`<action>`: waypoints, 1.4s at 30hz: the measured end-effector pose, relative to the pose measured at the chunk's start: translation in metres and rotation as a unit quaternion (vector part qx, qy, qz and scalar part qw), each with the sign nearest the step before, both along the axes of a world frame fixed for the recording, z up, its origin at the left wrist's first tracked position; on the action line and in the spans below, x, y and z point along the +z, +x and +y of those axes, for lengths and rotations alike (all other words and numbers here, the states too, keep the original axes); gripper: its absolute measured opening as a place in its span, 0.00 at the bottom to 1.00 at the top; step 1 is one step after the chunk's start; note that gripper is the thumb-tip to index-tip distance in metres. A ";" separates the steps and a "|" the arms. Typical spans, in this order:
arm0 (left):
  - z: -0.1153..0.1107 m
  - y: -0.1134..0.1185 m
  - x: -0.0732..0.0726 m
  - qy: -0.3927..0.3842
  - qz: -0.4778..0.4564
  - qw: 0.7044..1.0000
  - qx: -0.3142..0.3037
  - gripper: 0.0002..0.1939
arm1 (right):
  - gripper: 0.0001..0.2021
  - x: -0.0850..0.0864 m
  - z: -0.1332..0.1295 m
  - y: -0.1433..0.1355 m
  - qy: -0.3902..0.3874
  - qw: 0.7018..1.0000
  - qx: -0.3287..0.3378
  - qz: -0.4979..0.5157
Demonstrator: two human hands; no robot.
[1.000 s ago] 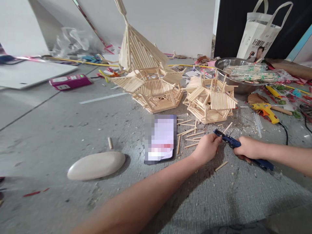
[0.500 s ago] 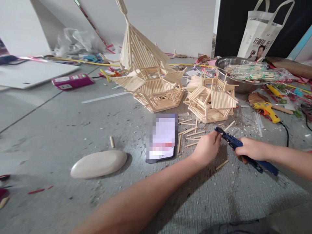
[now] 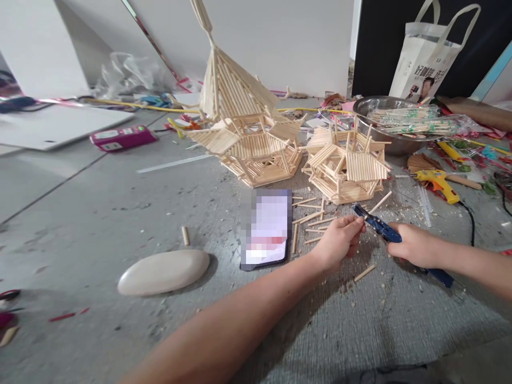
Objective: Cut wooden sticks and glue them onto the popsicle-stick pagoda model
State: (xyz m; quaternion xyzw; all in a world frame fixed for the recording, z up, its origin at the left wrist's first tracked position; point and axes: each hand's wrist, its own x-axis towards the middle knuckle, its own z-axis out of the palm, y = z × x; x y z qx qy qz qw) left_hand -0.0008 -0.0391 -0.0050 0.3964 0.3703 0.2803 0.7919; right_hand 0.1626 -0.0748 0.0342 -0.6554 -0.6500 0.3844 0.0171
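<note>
My right hand (image 3: 408,245) is wrapped round the handles of a dark blue cutting tool (image 3: 382,229). A thin wooden stick (image 3: 381,201) passes by the tool's jaws, and my left hand (image 3: 340,241) pinches its near end, fingertips close to the jaws. Left of that hand, several short sticks (image 3: 316,223) lie on the floor beside a phone (image 3: 270,226) with a blurred screen. One cut piece (image 3: 365,273) lies below the tool. Behind stand a smaller stick structure (image 3: 348,165) and a taller one with a pointed roof (image 3: 248,128).
A metal bowl (image 3: 362,125) holds bagged sticks at the back right, near a white bag (image 3: 424,64). A yellow glue gun (image 3: 438,184) with a cord lies at the right. At the left are a pale oval object (image 3: 164,272) and a purple power strip (image 3: 124,138).
The tool's handles have come closer together in my right hand. My left fingers have shifted slightly, and the stick now reaches a little farther up and right. The camera view has moved slightly.
</note>
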 end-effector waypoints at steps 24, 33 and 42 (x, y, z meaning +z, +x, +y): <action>-0.002 0.005 -0.011 0.056 0.115 0.991 0.027 0.14 | 0.12 -0.027 0.020 0.004 -0.106 0.993 -0.047 0.034; 0.008 -0.011 0.004 0.096 0.016 0.995 0.031 0.06 | 0.10 0.001 0.025 0.024 -0.003 1.000 -0.013 -0.002; 0.014 -0.013 0.004 0.130 0.017 0.989 0.065 0.05 | 0.31 -0.032 0.020 0.035 0.213 0.932 0.085 -0.280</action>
